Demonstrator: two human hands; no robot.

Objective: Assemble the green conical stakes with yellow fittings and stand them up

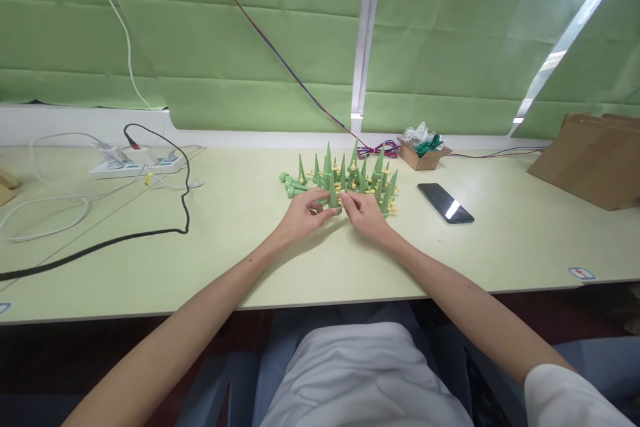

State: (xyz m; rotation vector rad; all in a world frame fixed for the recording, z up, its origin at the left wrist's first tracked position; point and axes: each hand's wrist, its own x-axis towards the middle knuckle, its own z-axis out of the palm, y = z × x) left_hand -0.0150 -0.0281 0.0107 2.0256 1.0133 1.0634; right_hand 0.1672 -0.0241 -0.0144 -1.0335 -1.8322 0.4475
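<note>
Left hand (306, 215): an upright green cone (334, 199) is held between thumb and fingers.
Right hand (367, 215): curled just beside that cone; whether anything is pinched cannot be told.
Other cones (327, 168): clustered behind the hands, mostly upright.
Phone (445, 203): laid on the table (500, 240), right of the cluster.

The bare right hand (369, 217) partly hides pointed green plastic cones (377, 172); picture edges crop the angular brown cardboard (585, 163) and thick black cable (15, 274).
</note>
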